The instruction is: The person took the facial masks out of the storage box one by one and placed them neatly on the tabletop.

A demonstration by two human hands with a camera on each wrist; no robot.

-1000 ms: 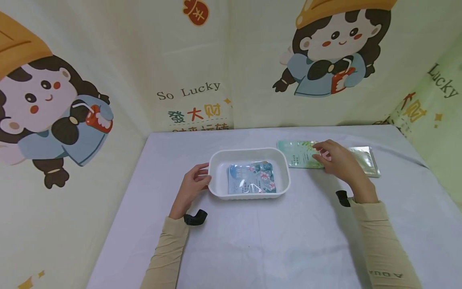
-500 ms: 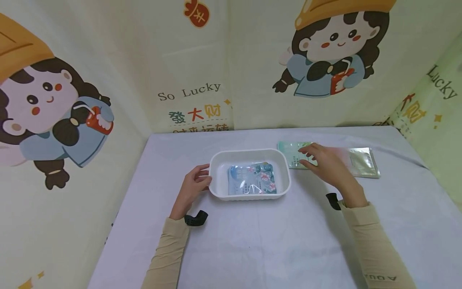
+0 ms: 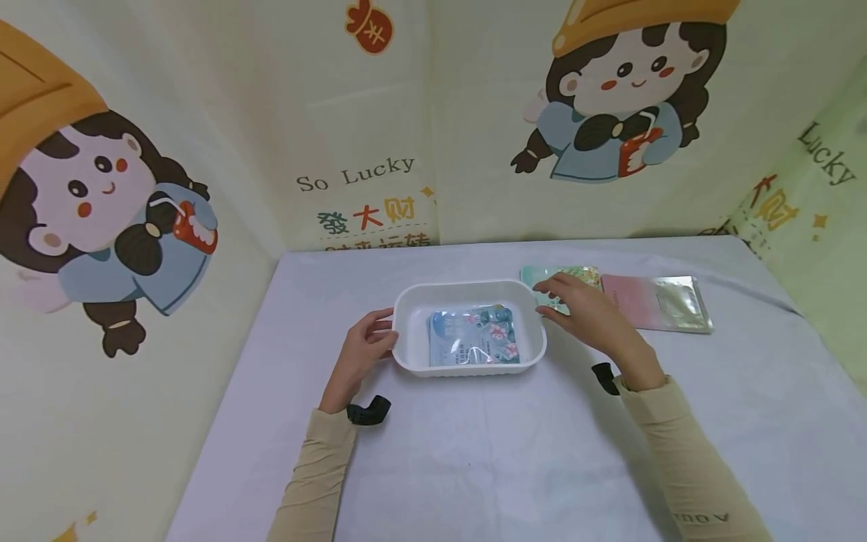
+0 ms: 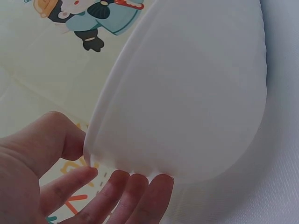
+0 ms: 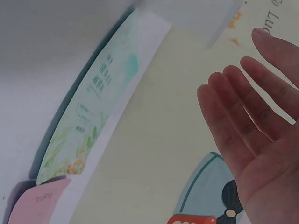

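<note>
In the head view, a white plastic tray (image 3: 467,370) stands on the table with a blue flowered sachet (image 3: 473,336) lying in it. My left hand (image 3: 360,355) holds the tray's left end. Seen from the left wrist, the thumb (image 4: 71,140) bends at the rim, while the fingertips meet the outer wall. Near the tray's right end is my right hand (image 3: 584,318), holding nothing. From the right wrist, its fingers (image 5: 236,112) are stretched and apart from the tray (image 5: 201,21). Partly behind this hand lies a green sachet (image 3: 557,272).
A pink and silver sachet (image 3: 660,302) lies at the back right, beside the green one. A white cloth (image 3: 467,467) covers the table. Printed curtains (image 3: 474,98) hang behind the table and at its sides.
My right hand has moved left, from over the green and pink sachets to the tray's right end, uncovering the pink one. The left hand stays at the tray, which has not visibly moved.
</note>
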